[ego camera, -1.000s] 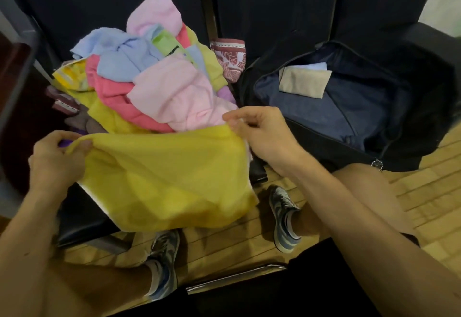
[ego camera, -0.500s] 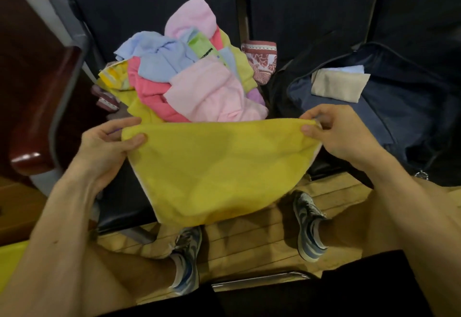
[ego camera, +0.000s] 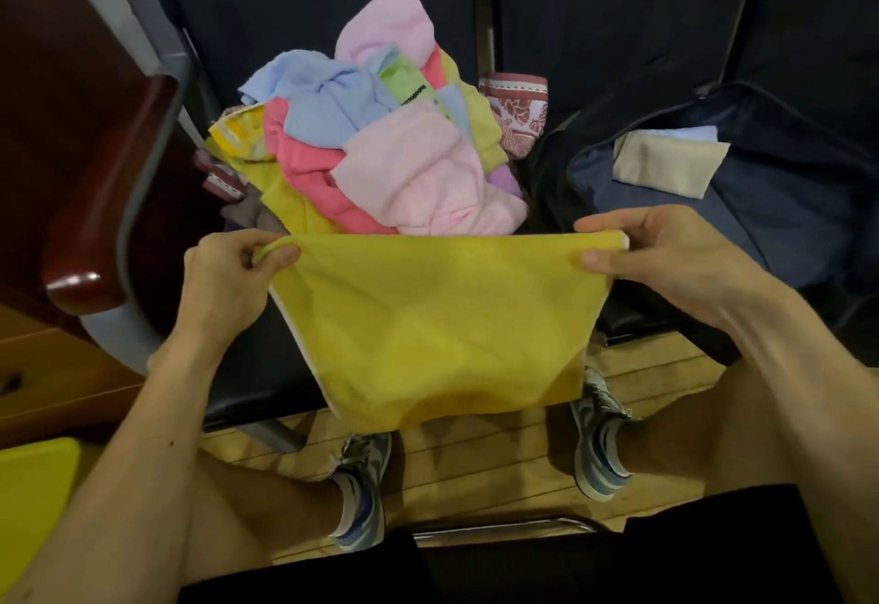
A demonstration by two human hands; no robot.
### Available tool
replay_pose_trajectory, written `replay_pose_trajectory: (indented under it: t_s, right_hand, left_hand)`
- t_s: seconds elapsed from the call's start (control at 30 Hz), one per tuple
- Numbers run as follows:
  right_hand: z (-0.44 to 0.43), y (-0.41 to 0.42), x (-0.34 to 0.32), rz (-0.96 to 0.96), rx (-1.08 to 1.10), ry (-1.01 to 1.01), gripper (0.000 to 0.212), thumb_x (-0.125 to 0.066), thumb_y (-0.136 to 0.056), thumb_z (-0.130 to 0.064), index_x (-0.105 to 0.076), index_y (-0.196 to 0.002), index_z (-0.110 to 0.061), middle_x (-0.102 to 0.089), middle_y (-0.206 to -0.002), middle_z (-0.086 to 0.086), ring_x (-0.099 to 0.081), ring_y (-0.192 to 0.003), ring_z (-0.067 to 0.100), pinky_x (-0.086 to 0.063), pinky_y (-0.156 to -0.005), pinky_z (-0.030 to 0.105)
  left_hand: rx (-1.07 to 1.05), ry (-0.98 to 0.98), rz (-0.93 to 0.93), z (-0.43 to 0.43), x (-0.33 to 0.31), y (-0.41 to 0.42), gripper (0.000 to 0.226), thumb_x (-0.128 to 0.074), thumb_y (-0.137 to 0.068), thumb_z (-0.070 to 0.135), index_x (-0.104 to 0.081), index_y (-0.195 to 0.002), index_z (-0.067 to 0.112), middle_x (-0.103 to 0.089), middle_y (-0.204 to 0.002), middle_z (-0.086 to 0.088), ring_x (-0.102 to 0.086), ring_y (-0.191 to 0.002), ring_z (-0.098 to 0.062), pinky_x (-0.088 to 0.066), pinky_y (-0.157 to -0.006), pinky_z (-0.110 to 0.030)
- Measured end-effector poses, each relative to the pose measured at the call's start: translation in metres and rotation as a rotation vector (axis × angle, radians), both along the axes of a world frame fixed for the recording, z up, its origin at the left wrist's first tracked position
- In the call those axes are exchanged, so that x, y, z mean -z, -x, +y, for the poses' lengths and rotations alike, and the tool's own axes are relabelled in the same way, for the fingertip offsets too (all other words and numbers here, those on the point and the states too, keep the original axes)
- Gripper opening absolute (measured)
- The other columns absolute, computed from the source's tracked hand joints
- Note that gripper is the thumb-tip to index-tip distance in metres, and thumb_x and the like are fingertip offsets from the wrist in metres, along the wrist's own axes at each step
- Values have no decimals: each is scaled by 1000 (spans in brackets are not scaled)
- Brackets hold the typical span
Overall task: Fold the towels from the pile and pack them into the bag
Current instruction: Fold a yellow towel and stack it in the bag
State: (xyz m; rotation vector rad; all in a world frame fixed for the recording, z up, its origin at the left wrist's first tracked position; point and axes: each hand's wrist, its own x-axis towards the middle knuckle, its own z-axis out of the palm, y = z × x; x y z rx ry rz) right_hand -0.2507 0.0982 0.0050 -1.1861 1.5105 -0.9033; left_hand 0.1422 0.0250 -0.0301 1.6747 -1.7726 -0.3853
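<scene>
Yellow towel [ego camera: 442, 327] (one), left grip [ego camera: 228, 280] and right grip [ego camera: 666, 261] pinching its top corners, two folded towels [ego camera: 666, 166] in bag [ego camera: 780, 213].

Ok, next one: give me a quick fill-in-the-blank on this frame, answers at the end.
1. The held towel, stretched between the left hand and the right hand, is ____ in colour.
2. The pile of unfolded towels sits to the ____ of the open bag.
3. A folded beige towel lies ____ the open bag.

Answers: yellow; left; inside.
</scene>
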Motion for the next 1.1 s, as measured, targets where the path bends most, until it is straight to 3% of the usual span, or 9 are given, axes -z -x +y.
replay_pose_trajectory:
  t_s: [0.1,0.17,0.23,0.33,0.4,0.53,0.8,0.97,1.1]
  right_hand:
    - [-2,-1,13,620,41,181,33,-77,-84,-20,-71,-116,-13,-72,-96,5,-64,-85,14,-50,-76,24]
    - [-3,-2,15,800,102,314,19,-71,-89,-26,-75,-100,-10,-67,-84,8,-56,-75,16,-42,-70,30]
    - [-1,4,7,676,194,379,15,-68,-91,-29,-73,-83,-18,-60,-77,2,-53,-68,10,-41,-64,27]
    - [9,11,-21,11,194,453,7,-62,-89,-28,-68,-90,-23,-67,-91,-8,-63,-89,1,-52,-83,24]
    - [15,12,-29,-295,138,457,20,-57,-89,-27,-66,-101,-14,-72,-95,-8,-68,-95,8,-56,-85,27]
    - [16,5,-24,-131,145,522,34,-66,-82,-45,-69,-102,-17,-72,-94,-7,-68,-91,12,-58,-81,30]
    - [19,1,-25,-192,253,593,9,-60,-88,-25,-62,-85,-16,-69,-73,-16,-65,-73,0,-53,-64,18]
    - [21,-11,-24,-182,291,573,13,-64,-83,-26,-66,-89,-15,-73,-77,-11,-70,-74,6,-56,-62,20]
    - [21,-28,-19,-130,282,549,18,-67,-82,-28,-70,-92,-14,-75,-82,-6,-72,-78,12,-58,-65,23]
  left_hand:
    - [31,10,-17,0,-2,0,17,-73,-89,27,-77,-97,12,-64,-72,12,-60,-66,-11,-47,-64,-22]
    - [51,20,14,1,-5,2,8,-73,-89,29,-75,-91,21,-65,-73,8,-59,-66,-13,-49,-67,-27]
    - [25,84,102,1,-10,3,3,-72,-90,28,-71,-92,26,-64,-86,2,-62,-78,-15,-53,-76,-39]
    - [58,175,463,6,-30,4,10,-63,-96,25,-67,-99,17,-59,-100,8,-61,-94,-4,-55,-85,-33]
    - [164,185,660,9,-39,8,10,-59,-97,35,-67,-94,29,-62,-100,7,-63,-98,-14,-55,-86,-31]
    - [152,263,636,10,-36,15,17,-56,-101,31,-63,-87,35,-59,-87,11,-57,-83,-8,-51,-74,-29]
    - [134,200,779,16,-36,32,12,-58,-100,21,-69,-95,18,-74,-88,11,-69,-87,-6,-57,-78,-24]
    - [98,155,817,22,-37,50,9,-67,-91,23,-71,-89,15,-76,-82,10,-72,-81,-8,-58,-72,-25]
    - [106,129,825,26,-32,65,6,-75,-86,24,-75,-82,20,-75,-80,1,-71,-78,-22,-60,-72,-37]
